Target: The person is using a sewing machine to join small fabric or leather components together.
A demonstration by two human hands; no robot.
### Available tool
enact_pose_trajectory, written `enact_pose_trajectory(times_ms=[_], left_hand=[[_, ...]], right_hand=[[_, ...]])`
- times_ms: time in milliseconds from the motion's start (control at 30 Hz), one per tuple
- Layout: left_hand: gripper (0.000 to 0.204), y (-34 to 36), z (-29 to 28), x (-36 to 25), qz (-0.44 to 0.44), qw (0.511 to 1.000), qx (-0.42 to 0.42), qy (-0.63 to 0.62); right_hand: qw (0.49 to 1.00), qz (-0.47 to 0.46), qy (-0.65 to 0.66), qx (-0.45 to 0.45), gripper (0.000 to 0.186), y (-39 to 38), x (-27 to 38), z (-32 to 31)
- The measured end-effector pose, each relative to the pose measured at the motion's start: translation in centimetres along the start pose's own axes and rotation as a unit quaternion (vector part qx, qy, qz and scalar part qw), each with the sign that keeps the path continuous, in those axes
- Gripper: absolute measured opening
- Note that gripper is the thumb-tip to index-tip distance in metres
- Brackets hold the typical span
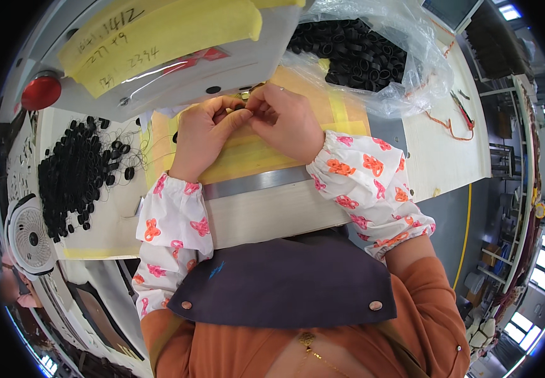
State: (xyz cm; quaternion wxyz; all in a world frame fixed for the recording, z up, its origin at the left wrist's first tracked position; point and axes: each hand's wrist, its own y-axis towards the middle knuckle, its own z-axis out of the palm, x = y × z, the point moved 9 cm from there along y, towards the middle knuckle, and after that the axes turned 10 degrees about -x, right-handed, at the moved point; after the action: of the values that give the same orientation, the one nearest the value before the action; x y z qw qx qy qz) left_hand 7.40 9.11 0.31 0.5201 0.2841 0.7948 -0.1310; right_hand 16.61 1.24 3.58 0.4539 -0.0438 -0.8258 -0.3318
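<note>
My left hand (204, 131) and my right hand (290, 121) meet under the head of a sewing machine (178, 75), thumbs and fingertips pinched close together. Between them shows a bit of a small black loop (239, 107), mostly covered by the fingers. Just behind the fingertips is a small metal part (244, 94) of the machine. Both wrists rest above the yellow-taped work surface (266, 154). A heap of black loops (363, 57) fills a clear plastic bag (420, 69) beyond my right hand.
Left of the machine lies a pile of black loops (71, 170) with loose threads (130, 148). A white fan (31, 236) stands at the table's left edge. A red button (41, 93) sits on the machine. Red-handled snips (464, 113) and an orange cord (439, 123) lie at the right.
</note>
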Motion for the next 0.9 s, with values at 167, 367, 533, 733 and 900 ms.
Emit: enact_pose_trajectory(times_ms=[167, 367, 533, 733, 900], left_hand=[[0.017, -0.1, -0.8, -1.1, 0.040, 0.996, -0.062, 0.058], [0.024, 0.6, -0.7, -0.5, 0.029, 0.984, -0.101, 0.142], [0.027, 0.9, -0.7, -0.4, 0.030, 0.981, -0.124, 0.145], [0.025, 0.8, -0.9, 0.3, 0.009, 0.983, -0.122, 0.140], [0.025, 1.0, -0.9, 0.4, 0.046, 0.983, -0.136, 0.115]], right_hand=[[0.996, 0.091, 0.018, -0.001, 0.015, 0.5, -2.0, -0.2], [0.997, 0.047, -0.042, -0.032, 0.012, 1.0, -2.4, -0.3], [0.995, 0.023, -0.077, -0.064, 0.009, 1.2, -2.1, -0.9], [0.994, 0.014, -0.056, -0.090, 0.005, 1.3, -2.0, -0.8], [0.994, 0.004, -0.061, -0.094, 0.005, 1.2, -2.0, -0.8]])
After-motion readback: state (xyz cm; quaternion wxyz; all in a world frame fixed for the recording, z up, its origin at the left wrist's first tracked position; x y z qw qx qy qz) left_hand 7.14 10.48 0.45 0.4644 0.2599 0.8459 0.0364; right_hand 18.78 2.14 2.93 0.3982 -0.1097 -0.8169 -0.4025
